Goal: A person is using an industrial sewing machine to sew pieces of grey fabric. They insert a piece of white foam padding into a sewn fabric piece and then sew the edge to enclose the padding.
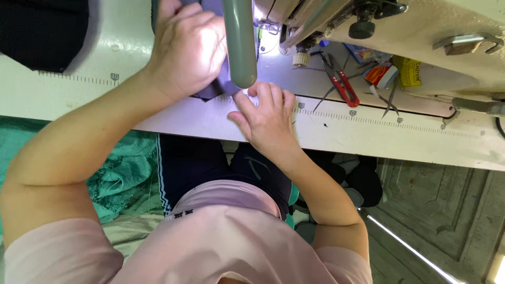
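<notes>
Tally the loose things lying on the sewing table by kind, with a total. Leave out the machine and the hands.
Dark purple fabric piece, under both hands: 1
Black fabric piece, far left: 1
Red-handled thread snips: 1
Metal tweezers: 1
Small orange and yellow packets: 2, as far as shows
Total: 6

Bright light near the sewing machine (315, 21) is washing out the left hand (189, 47) and glaring off the pale bench (368, 131), while the floor (436, 210) below is lying dim and softly blurred.
</notes>
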